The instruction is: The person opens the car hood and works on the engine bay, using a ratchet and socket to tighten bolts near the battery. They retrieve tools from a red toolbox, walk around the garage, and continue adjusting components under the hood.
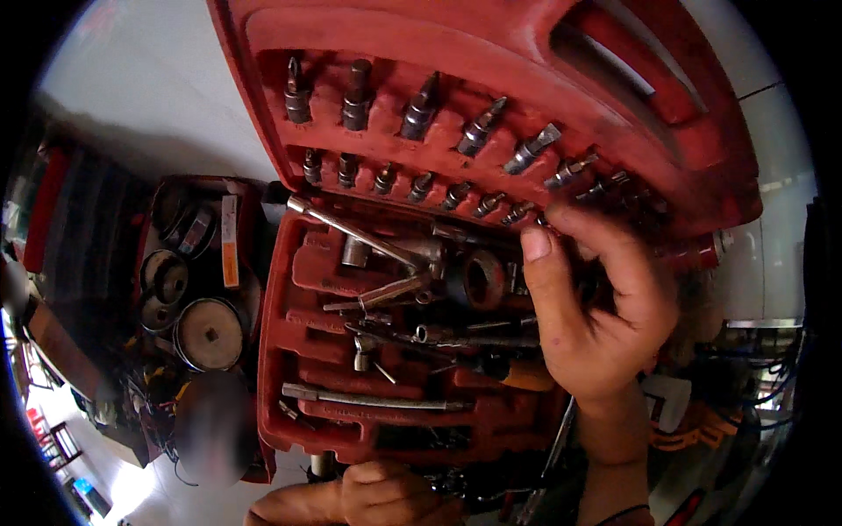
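A red plastic tool case [274,386] stands open, its lid [491,35] raised at the back. Two rows of metal bit sockets [355,96] sit in the lid's slots. My right hand [605,307] reaches up to the right end of the lower row. Its thumb and index finger are pinched at a small bit socket, which the fingertips mostly hide. At the lower edge my left hand [386,495] is closed, fingers curled in front of the case; what they hold, if anything, is hidden. Dark metal parts [465,482] lie beside it.
Loose tools fill the case's base: a long T-shaped wrench [351,230], a black ring [482,279], a flexible shaft [377,399] and an orange-and-black handle [526,375]. Left of it, a box holds round metal cups [210,333]. Orange parts [702,430] and cables lie at right.
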Motion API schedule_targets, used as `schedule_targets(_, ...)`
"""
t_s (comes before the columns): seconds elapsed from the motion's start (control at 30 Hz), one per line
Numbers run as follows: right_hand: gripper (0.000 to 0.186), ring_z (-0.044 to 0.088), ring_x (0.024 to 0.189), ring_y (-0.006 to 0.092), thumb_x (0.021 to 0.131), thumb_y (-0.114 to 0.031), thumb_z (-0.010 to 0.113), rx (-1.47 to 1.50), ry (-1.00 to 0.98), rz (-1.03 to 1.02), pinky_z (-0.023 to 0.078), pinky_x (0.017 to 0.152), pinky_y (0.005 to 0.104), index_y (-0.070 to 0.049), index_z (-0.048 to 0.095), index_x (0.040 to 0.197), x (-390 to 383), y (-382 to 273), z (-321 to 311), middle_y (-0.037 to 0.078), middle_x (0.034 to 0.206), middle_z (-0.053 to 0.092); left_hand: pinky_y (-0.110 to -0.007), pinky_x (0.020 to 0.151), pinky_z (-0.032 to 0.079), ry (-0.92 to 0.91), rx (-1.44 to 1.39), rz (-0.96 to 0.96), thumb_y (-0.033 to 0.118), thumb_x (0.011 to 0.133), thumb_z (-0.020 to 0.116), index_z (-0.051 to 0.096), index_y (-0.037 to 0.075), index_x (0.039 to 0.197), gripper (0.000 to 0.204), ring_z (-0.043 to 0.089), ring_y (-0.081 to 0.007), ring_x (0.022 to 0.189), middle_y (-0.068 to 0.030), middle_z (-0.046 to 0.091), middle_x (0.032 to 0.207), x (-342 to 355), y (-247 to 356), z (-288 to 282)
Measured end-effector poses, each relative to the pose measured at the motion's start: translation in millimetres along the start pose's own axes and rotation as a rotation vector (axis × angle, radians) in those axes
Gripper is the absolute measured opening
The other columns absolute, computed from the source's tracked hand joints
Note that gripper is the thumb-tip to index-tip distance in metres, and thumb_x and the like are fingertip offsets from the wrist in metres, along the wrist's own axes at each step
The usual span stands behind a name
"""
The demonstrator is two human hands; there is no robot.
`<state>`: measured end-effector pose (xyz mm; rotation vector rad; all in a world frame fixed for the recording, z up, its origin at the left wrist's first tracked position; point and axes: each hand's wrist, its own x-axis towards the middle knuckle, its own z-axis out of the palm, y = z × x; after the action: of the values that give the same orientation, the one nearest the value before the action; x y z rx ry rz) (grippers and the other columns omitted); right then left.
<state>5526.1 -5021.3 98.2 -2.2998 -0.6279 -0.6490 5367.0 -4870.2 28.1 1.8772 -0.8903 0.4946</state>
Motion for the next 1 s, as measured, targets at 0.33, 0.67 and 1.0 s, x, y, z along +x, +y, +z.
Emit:
schedule_targets(0.33,0.015,0.056,0.064,0.0109,0.076,-0.002,0.072,-0.101,-0.153,-0.015,0.044,0.06,0.0241,0.0,0.066,0.09,-15.2,17.1,-7.1,0.006,0.075,0.063,-0.032,0.062,0.041,0.07,-0.04,-0.032,0.014,0.074,0.067,0.062,0.01,0.088,0.015,0.057,-0.0174,0.074,-0.0045,0.061,0.084,-12.6,-5.1,-24.6)
schedule_targets(0.67,0.014,0.063,0.063,0.0262,0.075,-0.003,0.072,-0.166,-0.291,-0.022,0.051,0.058,0.0341,-0.002,0.064,0.087,-28.8,18.2,-29.3,0.01,0.075,0.064,-0.032,0.06,0.038,0.083,-0.043,-0.012,0.014,0.072,0.065,0.06,0.011,0.084,0.013,0.055,-0.0167,0.07,-0.0043,0.06,0.082,-12.2,-12.2,-20.5)
schedule_targets(1.0,0.021,0.061,0.059,0.0224,0.073,-0.008,0.074,-0.135,-0.369,-0.026,0.048,0.051,0.0325,-0.006,0.064,0.091,-49.4,26.4,-42.9,0.008,0.074,0.064,-0.032,0.058,0.035,0.077,-0.046,-0.005,0.015,0.071,0.063,0.058,0.012,0.079,0.01,0.053,-0.0161,0.067,-0.0041,0.058,0.079,-7.0,-8.1,-14.3)
